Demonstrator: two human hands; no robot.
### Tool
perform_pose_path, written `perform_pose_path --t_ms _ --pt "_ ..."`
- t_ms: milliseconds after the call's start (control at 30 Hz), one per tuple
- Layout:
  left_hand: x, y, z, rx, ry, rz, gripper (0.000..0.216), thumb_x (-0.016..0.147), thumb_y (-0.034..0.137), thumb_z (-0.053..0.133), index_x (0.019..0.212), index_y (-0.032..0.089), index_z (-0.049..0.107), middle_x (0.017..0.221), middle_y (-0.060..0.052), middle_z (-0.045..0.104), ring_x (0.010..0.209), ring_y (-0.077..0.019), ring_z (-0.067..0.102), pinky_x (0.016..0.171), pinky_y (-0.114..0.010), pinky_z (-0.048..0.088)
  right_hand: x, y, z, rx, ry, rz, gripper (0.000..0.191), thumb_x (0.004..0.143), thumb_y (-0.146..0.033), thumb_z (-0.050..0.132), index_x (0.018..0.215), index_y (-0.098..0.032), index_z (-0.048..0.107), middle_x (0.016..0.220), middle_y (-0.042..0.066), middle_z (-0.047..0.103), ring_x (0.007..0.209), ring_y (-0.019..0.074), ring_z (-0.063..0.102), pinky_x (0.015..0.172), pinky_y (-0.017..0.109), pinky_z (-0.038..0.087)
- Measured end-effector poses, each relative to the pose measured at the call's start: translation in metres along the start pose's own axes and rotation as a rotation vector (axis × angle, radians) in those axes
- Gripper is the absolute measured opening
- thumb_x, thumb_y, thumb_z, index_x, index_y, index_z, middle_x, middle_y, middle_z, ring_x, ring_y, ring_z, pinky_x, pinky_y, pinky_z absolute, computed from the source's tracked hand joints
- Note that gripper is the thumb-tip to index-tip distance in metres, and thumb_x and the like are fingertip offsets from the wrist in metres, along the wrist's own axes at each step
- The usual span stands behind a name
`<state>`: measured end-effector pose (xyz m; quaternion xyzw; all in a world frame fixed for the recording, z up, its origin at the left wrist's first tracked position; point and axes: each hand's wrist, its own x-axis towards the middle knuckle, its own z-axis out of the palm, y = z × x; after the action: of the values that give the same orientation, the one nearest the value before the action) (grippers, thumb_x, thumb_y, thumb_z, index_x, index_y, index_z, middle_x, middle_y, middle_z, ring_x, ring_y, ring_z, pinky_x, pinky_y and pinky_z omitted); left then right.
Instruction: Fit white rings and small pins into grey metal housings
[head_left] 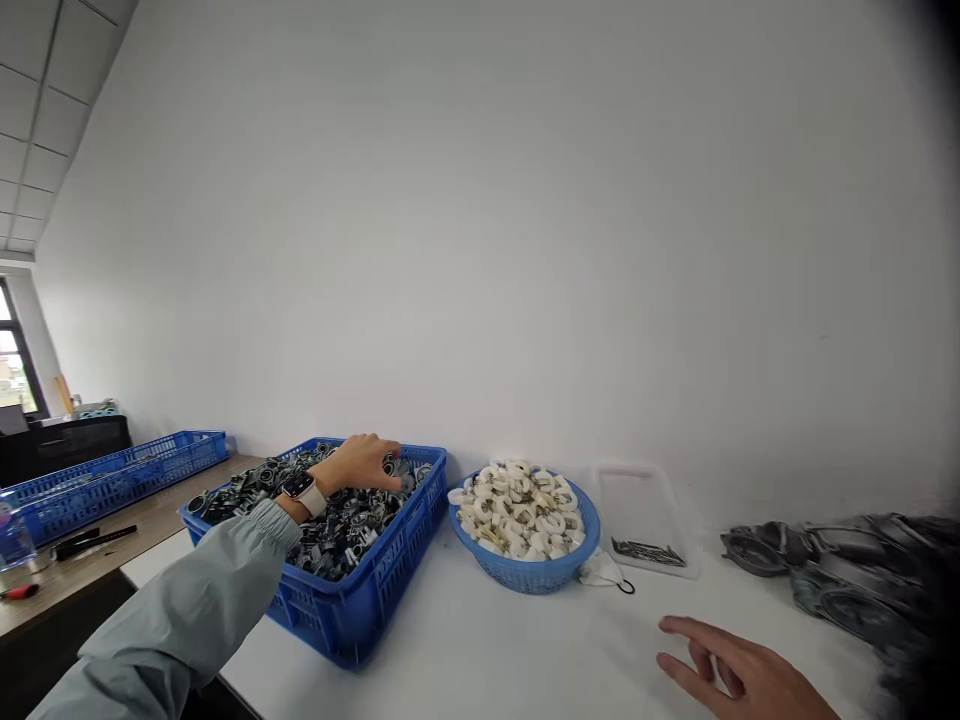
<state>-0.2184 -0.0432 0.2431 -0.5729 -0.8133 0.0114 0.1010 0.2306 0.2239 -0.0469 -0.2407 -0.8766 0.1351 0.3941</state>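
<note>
My left hand (362, 462) is over the right back part of a blue plastic crate (390, 570), its thumb and fingers apart. The crate is heaped with small dark grey moulded parts (349, 525), some of them ring-shaped, right beneath the hand. Whether the fingertips touch any part cannot be made out. At the lower right, my right hand (750, 675) hovers above the white table with fingers apart and nothing between them. Nearest to it are a shallow clear tray (637, 500) holding thin dark metal pins (649, 552) and a pile of dark grey parts (847, 575).
A round blue basket (517, 575) full of white ring-like parts (521, 510) stands on the white table (480, 650). Beside it lies a small white pouch (600, 570) with a black loop. At left, a wooden table (97, 550) bears another long blue crate (150, 465). A wall rises behind.
</note>
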Motion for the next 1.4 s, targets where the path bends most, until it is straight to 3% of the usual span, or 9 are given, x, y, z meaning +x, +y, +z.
perform_pose_path --t_ms 100,233,300,433,500,633,767,967,1400 --pt "0.012 0.046 -0.006 -0.18 -0.037 0.118 0.047 0.081 0.045 0.074 0.123 0.023 0.073 0.101 -0.008 0.078 0.091 -0.0293 0.073 0.079 -0.033 0.051 0.003 -0.022 -0.014 0.017 0.009 -0.052 0.054 0.091 -0.058 0.073 0.14 -0.037 0.068 0.086 -0.002 0.07 0.053 0.0154 0.064 0.047 0.022 0.058" --pt "0.025 0.097 -0.003 -0.477 -0.249 0.232 0.042 0.084 0.044 0.073 0.119 0.019 0.073 0.069 0.0 0.073 0.065 -0.0219 0.072 0.066 -0.029 0.053 0.005 -0.055 -0.027 -0.014 0.118 -0.177 0.064 0.092 -0.048 0.075 0.151 -0.035 0.053 0.102 0.001 0.071 0.072 0.0179 0.071 0.058 0.023 0.064" --pt "0.03 0.118 0.001 -0.62 -0.371 0.26 0.041 0.087 0.043 0.072 0.119 0.018 0.073 0.063 0.001 0.071 0.059 -0.0213 0.072 0.065 -0.029 0.056 0.004 -0.067 -0.026 -0.051 0.147 -0.241 0.067 0.093 -0.046 0.073 0.155 -0.031 0.05 0.116 0.006 0.071 0.085 0.0218 0.075 0.065 0.028 0.068" --pt "0.037 0.155 0.01 -0.837 -0.559 0.286 0.041 0.091 0.044 0.072 0.123 0.019 0.073 0.063 0.001 0.072 0.06 -0.022 0.076 0.073 -0.033 0.06 0.002 -0.086 -0.016 -0.112 0.284 -0.332 0.062 0.099 -0.049 0.065 0.154 -0.022 0.051 0.134 0.017 0.062 0.106 0.0304 0.074 0.072 0.037 0.07" --pt "0.038 0.172 0.014 -0.915 -0.611 0.295 0.04 0.092 0.041 0.072 0.124 0.019 0.072 0.06 0.002 0.071 0.059 -0.0215 0.075 0.074 -0.033 0.059 0.003 -0.096 -0.012 -0.151 0.375 -0.403 0.05 0.103 -0.04 0.062 0.149 -0.02 0.054 0.135 0.019 0.06 0.111 0.0322 0.071 0.078 0.042 0.069" --pt "0.038 0.207 0.023 -1.034 -0.661 0.323 0.038 0.092 0.04 0.072 0.125 0.02 0.071 0.066 0.001 0.072 0.059 -0.0208 0.076 0.065 -0.029 0.055 0.011 -0.11 -0.019 -0.301 0.542 -0.556 0.037 0.1 -0.019 0.071 0.135 -0.021 0.06 0.134 0.018 0.06 0.115 0.0329 0.066 0.091 0.052 0.062" --pt "0.037 0.235 0.036 -1.184 -0.75 0.375 0.038 0.092 0.039 0.074 0.125 0.022 0.07 0.078 0.0 0.075 0.06 -0.0187 0.077 0.06 -0.025 0.052 0.016 -0.105 -0.032 -0.363 0.587 -0.605 0.035 0.098 -0.018 0.075 0.129 -0.019 0.059 0.134 0.018 0.058 0.12 0.0327 0.063 0.099 0.054 0.057" --pt "0.034 0.253 0.051 -1.349 -0.862 0.364 0.034 0.093 0.037 0.071 0.122 0.018 0.068 0.083 -0.006 0.08 0.062 -0.0202 0.079 0.055 -0.024 0.05 0.017 -0.092 -0.046 -0.334 0.584 -0.604 0.037 0.096 -0.011 0.074 0.129 -0.018 0.058 0.138 0.019 0.056 0.122 0.0331 0.061 0.098 0.054 0.058" --pt "0.033 0.249 0.069 -1.358 -0.939 0.29 0.038 0.092 0.039 0.068 0.123 0.019 0.065 0.087 -0.007 0.082 0.052 -0.0191 0.076 0.052 -0.025 0.05 0.017 -0.101 -0.05 -0.238 0.466 -0.641 0.031 0.103 -0.021 0.069 0.13 -0.013 0.059 0.127 0.021 0.058 0.106 0.0337 0.061 0.083 0.051 0.055"
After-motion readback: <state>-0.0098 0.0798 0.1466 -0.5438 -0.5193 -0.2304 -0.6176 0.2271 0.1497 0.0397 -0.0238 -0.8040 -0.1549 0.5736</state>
